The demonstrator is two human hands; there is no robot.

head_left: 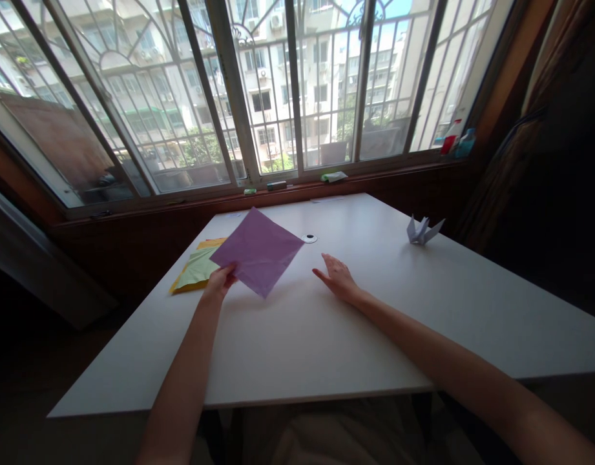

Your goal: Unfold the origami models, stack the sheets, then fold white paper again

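A square sheet of purple paper (259, 248) is held up above the table, one corner pointing away from me. My left hand (222, 279) pinches it near its left edge, and part of the fingers is hidden behind the sheet. To the right of the paper, apart from it, my right hand (340, 279) hovers low over or rests on the tabletop; which of the two I cannot tell. Its thumb stands away from the fingers and nothing is in it. Behind my left hand lies a stack of green and yellow paper (194, 268), partly covered by the purple sheet.
A folded white paper crane (422, 231) stands on the right part of the white table (302, 349). Near the table's far middle is a round cable hole cover (309, 238). Small items, among them a green-and-white packet (334, 176), and bottles (458, 142) line the windowsill.
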